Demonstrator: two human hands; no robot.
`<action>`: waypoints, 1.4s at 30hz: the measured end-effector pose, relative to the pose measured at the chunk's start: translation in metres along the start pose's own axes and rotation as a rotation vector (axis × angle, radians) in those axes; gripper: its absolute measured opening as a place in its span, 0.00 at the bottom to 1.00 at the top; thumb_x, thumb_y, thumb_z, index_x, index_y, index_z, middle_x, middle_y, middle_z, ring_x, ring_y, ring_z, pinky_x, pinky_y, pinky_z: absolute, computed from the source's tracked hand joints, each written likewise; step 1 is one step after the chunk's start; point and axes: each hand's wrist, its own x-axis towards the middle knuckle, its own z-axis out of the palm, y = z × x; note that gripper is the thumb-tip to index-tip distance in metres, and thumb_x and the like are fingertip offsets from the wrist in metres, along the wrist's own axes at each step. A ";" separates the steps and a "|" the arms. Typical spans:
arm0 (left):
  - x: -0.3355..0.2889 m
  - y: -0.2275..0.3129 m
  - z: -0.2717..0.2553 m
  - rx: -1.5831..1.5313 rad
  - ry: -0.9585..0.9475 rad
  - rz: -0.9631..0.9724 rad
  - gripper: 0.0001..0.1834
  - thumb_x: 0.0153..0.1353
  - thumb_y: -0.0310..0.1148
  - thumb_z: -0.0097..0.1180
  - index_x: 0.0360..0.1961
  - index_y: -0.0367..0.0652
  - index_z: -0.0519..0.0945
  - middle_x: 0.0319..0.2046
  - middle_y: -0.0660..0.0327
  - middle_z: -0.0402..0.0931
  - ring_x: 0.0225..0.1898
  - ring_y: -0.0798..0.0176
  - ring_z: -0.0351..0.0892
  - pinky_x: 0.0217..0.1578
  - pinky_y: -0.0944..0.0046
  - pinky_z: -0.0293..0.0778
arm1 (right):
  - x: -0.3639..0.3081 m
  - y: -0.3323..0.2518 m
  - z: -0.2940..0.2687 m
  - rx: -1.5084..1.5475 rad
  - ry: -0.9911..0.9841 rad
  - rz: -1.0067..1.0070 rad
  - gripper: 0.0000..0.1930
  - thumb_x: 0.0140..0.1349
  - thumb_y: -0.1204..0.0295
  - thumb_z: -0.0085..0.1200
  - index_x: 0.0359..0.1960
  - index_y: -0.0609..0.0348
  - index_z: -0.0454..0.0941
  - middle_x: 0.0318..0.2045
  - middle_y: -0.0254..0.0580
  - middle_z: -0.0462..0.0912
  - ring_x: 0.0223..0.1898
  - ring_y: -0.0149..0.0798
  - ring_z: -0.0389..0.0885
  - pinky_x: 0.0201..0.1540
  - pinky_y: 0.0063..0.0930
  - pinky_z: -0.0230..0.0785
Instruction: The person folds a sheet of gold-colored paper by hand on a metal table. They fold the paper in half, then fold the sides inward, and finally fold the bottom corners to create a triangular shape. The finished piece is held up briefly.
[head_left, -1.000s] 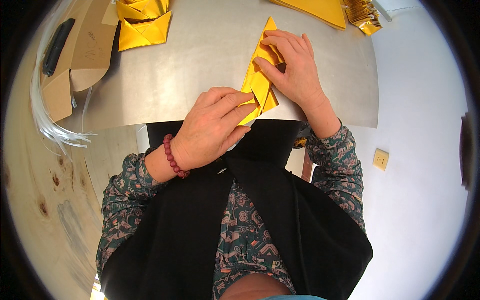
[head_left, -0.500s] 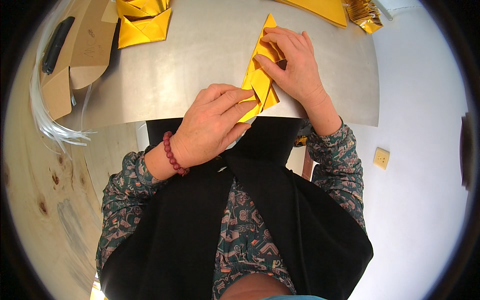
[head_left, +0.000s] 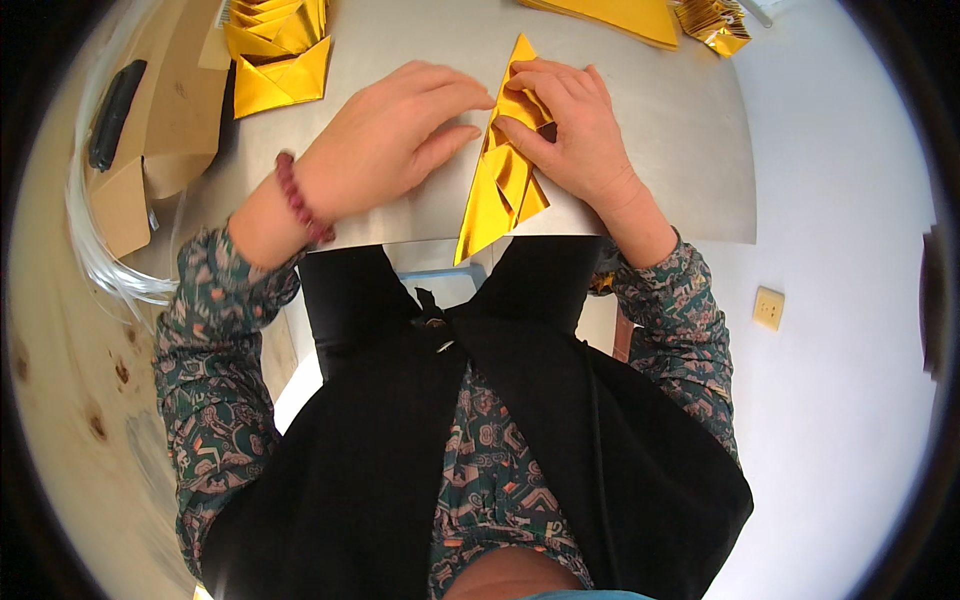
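Observation:
A folded piece of shiny gold paper (head_left: 484, 208) lies slantwise on the metal table, its long pointed lower corner jutting over the front edge. My right hand (head_left: 578, 132) grips its upper right side, thumb and fingers curled on the folds. Layered flaps stand partly raised below that thumb. My left hand (head_left: 385, 140), slightly blurred, hovers left of the paper's upper part. Its thumb and fingers are apart with nothing between them, and the fingertips stop just short of the paper's edge. What lies under my right palm is hidden.
At the table's (head_left: 670, 175) far left stands a row of folded gold paper pieces (head_left: 283, 82). Flat gold sheets (head_left: 615, 18) and a pleated gold bundle (head_left: 714, 26) lie far right. A cardboard box (head_left: 180, 110), a black object (head_left: 117, 115) and white plastic strands (head_left: 88, 225) occupy the left.
My left hand has let go of the paper's lower end and moved up and left. My right hand keeps its hold. The lower flaps now show uncovered.

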 end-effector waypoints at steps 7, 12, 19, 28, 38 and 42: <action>0.041 -0.033 0.020 0.023 -0.195 0.139 0.24 0.62 0.37 0.72 0.58 0.44 0.82 0.67 0.53 0.74 0.68 0.46 0.72 0.70 0.49 0.70 | -0.001 -0.001 -0.003 0.012 -0.031 0.030 0.22 0.65 0.53 0.65 0.55 0.49 0.80 0.59 0.39 0.82 0.66 0.47 0.76 0.76 0.69 0.50; 0.045 -0.033 0.020 -0.005 -0.240 0.109 0.25 0.60 0.41 0.75 0.56 0.47 0.82 0.67 0.55 0.74 0.68 0.46 0.71 0.71 0.49 0.67 | -0.004 -0.005 -0.008 0.002 -0.075 0.073 0.24 0.67 0.52 0.63 0.59 0.50 0.79 0.62 0.40 0.81 0.70 0.47 0.72 0.77 0.69 0.47; 0.049 -0.031 0.016 0.036 -0.270 0.109 0.25 0.58 0.44 0.75 0.53 0.49 0.82 0.65 0.57 0.74 0.68 0.47 0.70 0.70 0.49 0.66 | -0.016 -0.011 -0.011 -0.148 -0.221 0.032 0.33 0.76 0.47 0.48 0.76 0.48 0.66 0.76 0.44 0.68 0.81 0.48 0.59 0.79 0.70 0.39; 0.057 -0.044 0.021 0.023 -0.214 0.118 0.41 0.54 0.50 0.79 0.64 0.46 0.74 0.69 0.51 0.71 0.74 0.45 0.65 0.74 0.47 0.61 | -0.017 -0.010 -0.012 -0.153 -0.248 0.016 0.35 0.77 0.45 0.45 0.78 0.51 0.64 0.80 0.45 0.62 0.82 0.48 0.56 0.80 0.70 0.37; 0.061 -0.049 0.015 0.170 -0.346 0.061 0.53 0.52 0.58 0.77 0.75 0.49 0.68 0.72 0.50 0.70 0.76 0.48 0.65 0.76 0.46 0.57 | -0.018 -0.013 -0.011 -0.192 -0.226 0.011 0.35 0.76 0.45 0.46 0.76 0.53 0.67 0.79 0.46 0.63 0.81 0.48 0.58 0.79 0.70 0.40; 0.062 -0.047 0.016 0.236 -0.399 0.028 0.51 0.55 0.60 0.75 0.75 0.51 0.69 0.74 0.52 0.68 0.78 0.49 0.62 0.77 0.44 0.55 | -0.031 -0.024 -0.017 -0.145 -0.226 0.060 0.35 0.76 0.45 0.48 0.76 0.55 0.67 0.77 0.46 0.66 0.81 0.47 0.58 0.79 0.70 0.39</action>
